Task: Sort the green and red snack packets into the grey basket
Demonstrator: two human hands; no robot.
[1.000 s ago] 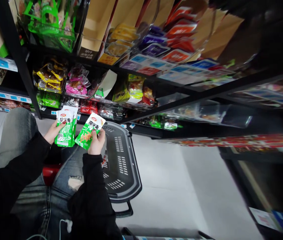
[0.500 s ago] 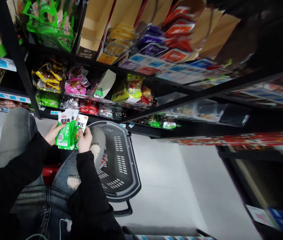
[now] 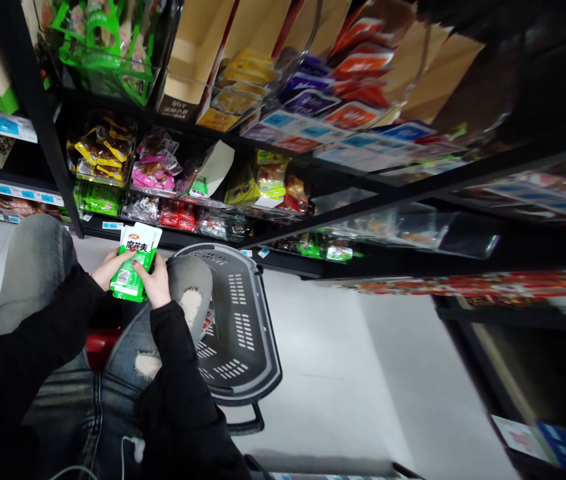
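Between my knees I hold a small stack of green and white snack packets [image 3: 130,279], with dark lettering and a barcode on the front one. My left hand [image 3: 107,269] grips the stack from its left side, thumb across the front. From the right side my right hand [image 3: 157,281] holds the same stack, fingers closed on its edge. How many packets lie behind the front one I cannot tell. Beside my right knee stands a dark shopping basket [image 3: 267,333] on the floor, partly covered by my leg.
Black shelving ahead carries yellow snack packs [image 3: 103,152], pink packs [image 3: 154,167] and red packs [image 3: 177,215] in clear bins. Higher up are orange-red packs [image 3: 363,63]. The basket's handle [image 3: 243,427] juts toward me. White tiled floor [image 3: 327,347] lies to the right.
The packets that were fanned apart between my hands are now together in one stack. My right hand has moved left, closer to my left hand.
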